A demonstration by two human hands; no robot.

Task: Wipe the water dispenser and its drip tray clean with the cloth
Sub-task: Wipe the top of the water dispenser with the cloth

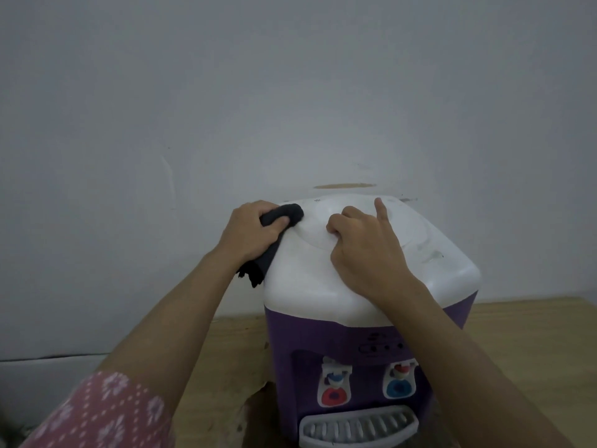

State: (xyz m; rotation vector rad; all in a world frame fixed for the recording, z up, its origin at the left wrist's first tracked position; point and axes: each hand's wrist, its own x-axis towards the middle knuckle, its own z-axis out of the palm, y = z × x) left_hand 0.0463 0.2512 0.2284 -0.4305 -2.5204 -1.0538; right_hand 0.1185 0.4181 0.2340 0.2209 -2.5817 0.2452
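Observation:
A purple water dispenser (303, 295) with a white top stands on a wooden table. Its grey slotted drip tray (358, 426) juts out at the bottom front, below a red tap and a blue tap. My left hand (250, 236) grips a dark grey cloth (284, 218) pressed on the top's far left corner, and the cloth's tail hangs down the left side. My right hand (365, 250) rests on the white top, fingers curled at the rim of the round lid, index finger pointing up.
The wooden table (523, 331) extends to the right and left of the dispenser, with a chipped front edge at the left (255, 392). A plain grey wall (290, 92) stands close behind. My pink patterned sleeve (106, 415) shows at the lower left.

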